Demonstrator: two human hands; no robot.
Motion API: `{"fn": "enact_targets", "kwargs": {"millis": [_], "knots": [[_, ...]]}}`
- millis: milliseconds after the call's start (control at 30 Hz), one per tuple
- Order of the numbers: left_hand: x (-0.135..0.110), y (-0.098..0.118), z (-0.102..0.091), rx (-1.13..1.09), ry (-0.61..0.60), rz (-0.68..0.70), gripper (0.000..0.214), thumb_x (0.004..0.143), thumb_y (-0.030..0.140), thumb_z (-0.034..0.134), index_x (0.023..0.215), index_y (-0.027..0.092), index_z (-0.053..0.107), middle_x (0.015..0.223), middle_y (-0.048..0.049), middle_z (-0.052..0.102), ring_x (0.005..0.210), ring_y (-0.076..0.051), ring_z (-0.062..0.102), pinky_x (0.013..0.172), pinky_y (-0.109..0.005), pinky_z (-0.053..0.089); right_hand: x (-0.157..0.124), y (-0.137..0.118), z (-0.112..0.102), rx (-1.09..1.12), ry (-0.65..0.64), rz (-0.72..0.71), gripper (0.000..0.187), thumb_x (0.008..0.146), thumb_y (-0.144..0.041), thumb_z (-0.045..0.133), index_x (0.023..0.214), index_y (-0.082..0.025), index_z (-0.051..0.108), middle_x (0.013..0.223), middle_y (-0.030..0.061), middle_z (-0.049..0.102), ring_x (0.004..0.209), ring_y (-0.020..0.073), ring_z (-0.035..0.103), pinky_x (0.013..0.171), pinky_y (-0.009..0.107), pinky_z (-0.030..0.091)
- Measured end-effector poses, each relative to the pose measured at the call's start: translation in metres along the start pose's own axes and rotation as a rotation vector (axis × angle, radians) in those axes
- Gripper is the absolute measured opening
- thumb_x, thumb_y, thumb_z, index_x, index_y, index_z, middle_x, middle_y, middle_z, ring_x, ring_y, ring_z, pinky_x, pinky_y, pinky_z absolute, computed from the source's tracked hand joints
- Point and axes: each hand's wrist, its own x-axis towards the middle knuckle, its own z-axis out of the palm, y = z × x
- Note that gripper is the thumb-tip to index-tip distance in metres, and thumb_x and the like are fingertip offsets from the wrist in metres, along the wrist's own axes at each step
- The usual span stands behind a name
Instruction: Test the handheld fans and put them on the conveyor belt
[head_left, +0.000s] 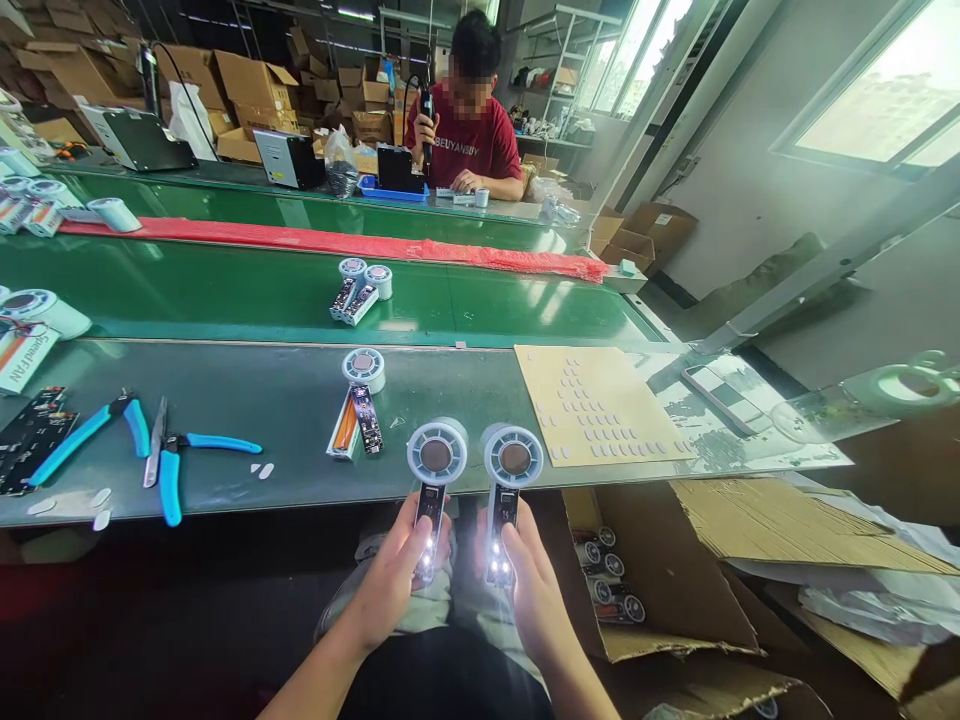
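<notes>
My left hand (394, 580) is closed round the handle of a small hand-held fan (436, 458), whose white round head points up at the table's near edge. In the same way my right hand (529, 580) grips a second fan (514, 460). Both handles show bright lit spots near my thumbs. The two fans stand side by side, upright, just in front of the green worktable (285, 420). A third fan (363, 392) lies on the table a little beyond them.
Blue-handled pliers (174, 462) and cutters (90, 430) lie at the left. A tan sheet of small pads (596, 405) lies at the right. An open cardboard box (645, 590) with several fans stands below right. Across the green conveyor (225, 290), another person (469, 120) works.
</notes>
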Motion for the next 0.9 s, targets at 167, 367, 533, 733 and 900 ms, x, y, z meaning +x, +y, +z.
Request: {"fn": "enact_targets", "kwargs": {"millis": [167, 367, 533, 733, 900], "knots": [[0.0, -0.001, 0.003, -0.018, 0.004, 0.016, 0.047, 0.079, 0.057, 0.051, 0.112, 0.023, 0.047, 0.08, -0.0014, 0.049, 0.062, -0.009, 0.041, 0.047, -0.016, 0.026, -0.002, 0.0, 0.001, 0.035, 0.055, 0.028, 0.042, 0.086, -0.049, 0.049, 0.12, -0.025, 0.048, 0.122, 0.0058, 0.051, 0.112, 0.023, 0.048, 0.096, 0.036, 0.038], [-0.001, -0.006, 0.002, -0.018, -0.028, -0.001, 0.049, 0.079, 0.056, 0.052, 0.117, 0.025, 0.046, 0.084, -0.0033, 0.053, 0.064, -0.011, 0.046, 0.053, -0.019, 0.032, -0.002, -0.007, 0.002, 0.02, -0.013, -0.011, 0.038, 0.087, -0.046, 0.048, 0.119, -0.025, 0.049, 0.115, 0.0052, 0.053, 0.102, 0.0209, 0.051, 0.089, 0.033, 0.041], [-0.001, -0.003, 0.005, 0.001, -0.029, -0.016, 0.047, 0.078, 0.056, 0.053, 0.113, 0.024, 0.049, 0.082, -0.0023, 0.052, 0.067, -0.011, 0.046, 0.054, -0.019, 0.033, -0.002, -0.011, 0.002, 0.035, -0.049, 0.0, 0.035, 0.087, -0.046, 0.048, 0.116, -0.026, 0.051, 0.098, 0.0036, 0.055, 0.087, 0.0189, 0.054, 0.073, 0.029, 0.046], [0.001, -0.002, 0.009, -0.056, 0.02, 0.018, 0.041, 0.079, 0.054, 0.054, 0.103, 0.021, 0.052, 0.072, 0.0006, 0.047, 0.06, -0.009, 0.04, 0.057, -0.02, 0.033, -0.003, -0.01, 0.004, 0.064, 0.087, 0.082, 0.04, 0.082, -0.052, 0.054, 0.114, -0.027, 0.051, 0.09, 0.004, 0.057, 0.076, 0.021, 0.057, 0.058, 0.03, 0.047], [0.003, -0.006, 0.007, -0.069, -0.007, 0.023, 0.04, 0.077, 0.055, 0.055, 0.098, 0.02, 0.051, 0.071, 0.0004, 0.046, 0.06, -0.01, 0.04, 0.057, -0.021, 0.033, 0.0, 0.001, -0.001, 0.031, 0.105, 0.021, 0.038, 0.084, -0.05, 0.051, 0.114, -0.027, 0.049, 0.098, 0.0041, 0.057, 0.089, 0.0219, 0.056, 0.065, 0.03, 0.049]]}}
